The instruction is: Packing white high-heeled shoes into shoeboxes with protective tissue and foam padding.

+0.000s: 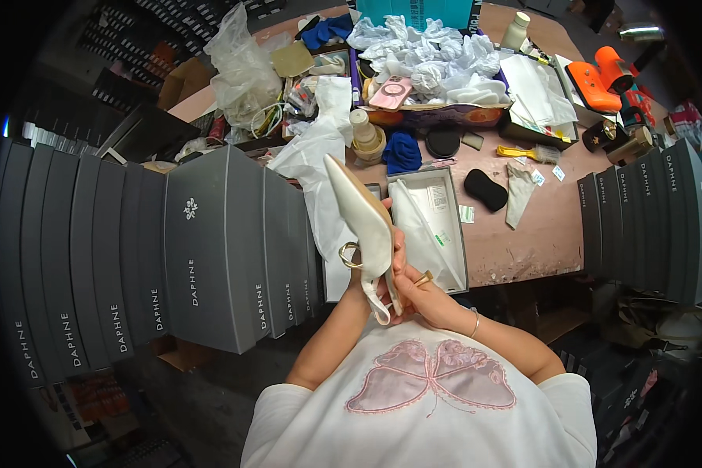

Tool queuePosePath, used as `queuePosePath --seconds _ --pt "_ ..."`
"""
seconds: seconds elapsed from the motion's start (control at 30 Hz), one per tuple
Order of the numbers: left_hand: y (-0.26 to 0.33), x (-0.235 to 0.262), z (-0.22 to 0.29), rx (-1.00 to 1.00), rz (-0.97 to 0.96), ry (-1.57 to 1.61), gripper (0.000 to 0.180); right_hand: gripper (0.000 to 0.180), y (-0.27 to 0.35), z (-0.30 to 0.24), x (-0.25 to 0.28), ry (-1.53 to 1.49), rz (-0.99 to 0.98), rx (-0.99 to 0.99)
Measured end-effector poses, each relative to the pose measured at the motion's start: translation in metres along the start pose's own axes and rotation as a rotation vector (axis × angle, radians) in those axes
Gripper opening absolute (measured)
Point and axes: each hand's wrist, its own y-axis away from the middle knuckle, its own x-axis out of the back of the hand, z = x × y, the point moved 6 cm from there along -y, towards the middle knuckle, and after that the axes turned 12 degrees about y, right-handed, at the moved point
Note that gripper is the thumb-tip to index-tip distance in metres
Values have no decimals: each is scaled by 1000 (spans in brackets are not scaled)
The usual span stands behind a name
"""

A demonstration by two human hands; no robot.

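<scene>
A white pointed-toe slingback shoe (366, 226) is held up in front of my chest, its toe pointing up and to the left. It has a gold ornament (349, 253) on its side and a slim gold heel (423, 278). My left hand (398, 251) is closed round the shoe from behind, and its fingers show along the sole edge. Lower down, my right hand (429, 303) grips the heel end near the back strap (378, 306); some of its fingertips are hidden. Just beyond the hands lies an open grey shoebox (462, 234) with white tissue paper (417, 226) inside.
Stacked grey shoeboxes stand left (203, 257) and right (639, 226). On the table (522, 253) lie a black sponge (485, 189), a yellow-handled brush (522, 152), a blue cloth (402, 152) and a bottle (364, 136). Behind, a carton holds crumpled white paper (429, 58) and a pink phone (391, 93).
</scene>
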Motion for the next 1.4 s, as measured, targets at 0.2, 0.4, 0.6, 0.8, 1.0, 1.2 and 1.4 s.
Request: queuePosePath --seconds 0.2,0.4,0.6,0.8,1.0,1.2,1.4 --pt "-7 2 7 71 -231 291 57 35 3 -11 -2 277 -11 134" --pt "-8 15 14 99 -159 531 51 42 9 -7 3 392 -160 231" --pt "-14 30 14 81 -156 516 50 43 6 -11 3 237 -63 227" --pt "-14 15 10 29 -149 303 58 36 -1 -11 4 171 80 146" --pt "-12 6 13 -178 -7 68 53 39 -12 -40 15 637 362 523" --pt "-14 12 18 -107 -21 191 52 54 -7 -17 22 279 129 219" --pt "-14 25 20 -30 -114 322 55 36 2 -21 11 201 78 201"
